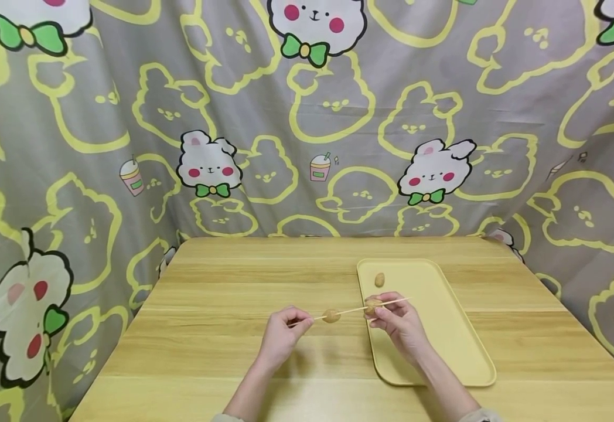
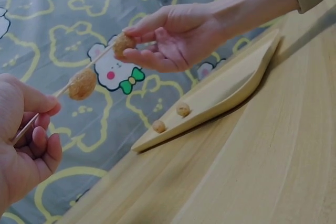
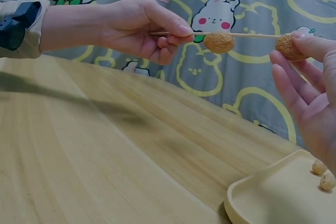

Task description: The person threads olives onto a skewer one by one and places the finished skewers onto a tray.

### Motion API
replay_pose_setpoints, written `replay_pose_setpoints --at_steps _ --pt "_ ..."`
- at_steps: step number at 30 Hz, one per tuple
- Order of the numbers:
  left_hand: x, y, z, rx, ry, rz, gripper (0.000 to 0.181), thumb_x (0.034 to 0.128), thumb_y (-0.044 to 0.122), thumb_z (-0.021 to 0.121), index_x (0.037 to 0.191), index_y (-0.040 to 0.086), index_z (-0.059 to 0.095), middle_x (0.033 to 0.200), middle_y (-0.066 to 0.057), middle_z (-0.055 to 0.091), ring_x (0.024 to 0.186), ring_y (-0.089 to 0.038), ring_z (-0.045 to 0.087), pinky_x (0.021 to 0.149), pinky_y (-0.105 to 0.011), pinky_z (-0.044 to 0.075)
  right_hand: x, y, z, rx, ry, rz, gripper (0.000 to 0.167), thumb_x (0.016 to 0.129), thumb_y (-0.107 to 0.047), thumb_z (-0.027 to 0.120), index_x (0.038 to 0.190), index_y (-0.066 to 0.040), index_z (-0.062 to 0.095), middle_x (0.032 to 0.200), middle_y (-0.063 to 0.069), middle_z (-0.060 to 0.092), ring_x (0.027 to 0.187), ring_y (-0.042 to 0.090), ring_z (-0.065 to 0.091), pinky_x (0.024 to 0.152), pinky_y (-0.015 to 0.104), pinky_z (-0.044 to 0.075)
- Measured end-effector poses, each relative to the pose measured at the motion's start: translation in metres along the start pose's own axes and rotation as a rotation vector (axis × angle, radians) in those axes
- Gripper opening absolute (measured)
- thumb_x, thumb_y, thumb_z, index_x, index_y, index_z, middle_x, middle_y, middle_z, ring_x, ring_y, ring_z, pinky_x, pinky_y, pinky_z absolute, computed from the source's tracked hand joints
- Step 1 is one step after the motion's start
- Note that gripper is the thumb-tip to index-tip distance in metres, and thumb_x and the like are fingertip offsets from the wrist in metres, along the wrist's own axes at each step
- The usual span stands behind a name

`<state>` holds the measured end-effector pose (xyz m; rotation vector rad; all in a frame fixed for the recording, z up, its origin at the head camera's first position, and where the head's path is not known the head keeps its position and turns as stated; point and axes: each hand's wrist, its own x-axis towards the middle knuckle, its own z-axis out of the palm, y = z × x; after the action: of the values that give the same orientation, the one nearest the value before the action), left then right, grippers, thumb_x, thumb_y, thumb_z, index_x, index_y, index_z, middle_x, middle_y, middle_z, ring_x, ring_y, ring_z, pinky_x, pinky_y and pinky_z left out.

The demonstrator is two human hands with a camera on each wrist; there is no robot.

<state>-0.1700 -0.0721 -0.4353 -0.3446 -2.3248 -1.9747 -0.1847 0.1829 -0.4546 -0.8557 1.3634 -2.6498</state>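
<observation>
left hand [image 1: 279,335] pinches skewer [image 1: 352,310]; right hand [image 1: 403,326] pinches brown ball [image 2: 123,46] on it; second ball [image 1: 331,317] between hands

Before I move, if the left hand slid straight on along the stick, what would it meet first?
Probably the brown ball on the stick, just ahead of the left hand; beyond it is the second ball, in the right hand.

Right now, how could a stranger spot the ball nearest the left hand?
Above the wooden table, a thin stick runs from left hand to right hand. The brown ball sits on it between them, untouched by fingers, while the right hand pinches its neighbour.
</observation>
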Motion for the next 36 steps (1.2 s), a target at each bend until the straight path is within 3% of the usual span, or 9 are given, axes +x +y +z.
replay_pose_setpoints --at_steps 7,17,26,36 --pt "0.001 0.001 0.0 0.01 0.005 0.012 0.009 0.0805 0.001 0.068 0.081 -0.008 0.066 0.076 -0.007 0.06 0.069 -0.008 0.051 0.062 -0.019 0.043 0.0 0.002 0.004 -0.066 0.048 0.041 0.034 0.088 0.015 0.044 0.101 -0.01 0.062 0.106 0.004 0.065 0.079 0.013 0.064 0.063 0.021 0.051" --pt "0.002 0.004 0.002 0.018 -0.001 0.006 0.007 0.0804 -0.004 0.066 0.081 -0.011 0.065 0.077 -0.009 0.06 0.07 -0.008 0.051 0.063 -0.019 0.043 0.003 0.008 0.007 -0.025 0.003 0.054 0.034 0.088 0.015 0.044 0.102 -0.009 0.064 0.107 0.005 0.065 0.082 0.013 0.064 0.065 0.021 0.051" --pt "0.0 0.004 0.002 0.015 -0.007 0.072 0.007 0.0806 0.001 0.068 0.082 -0.006 0.069 0.077 -0.007 0.061 0.07 -0.006 0.052 0.063 -0.02 0.045 -0.001 0.013 0.01 -0.023 0.021 0.096 0.033 0.087 0.015 0.045 0.1 -0.01 0.063 0.108 0.005 0.065 0.081 0.013 0.064 0.067 0.022 0.051" --pt "-0.001 0.003 0.003 0.036 -0.032 0.045 0.008 0.0812 0.001 0.068 0.084 -0.006 0.069 0.076 -0.007 0.06 0.07 -0.008 0.052 0.062 -0.021 0.045 -0.002 0.016 0.012 -0.03 0.006 0.095 0.034 0.087 0.016 0.044 0.102 -0.009 0.062 0.108 0.005 0.064 0.083 0.013 0.064 0.068 0.022 0.051"
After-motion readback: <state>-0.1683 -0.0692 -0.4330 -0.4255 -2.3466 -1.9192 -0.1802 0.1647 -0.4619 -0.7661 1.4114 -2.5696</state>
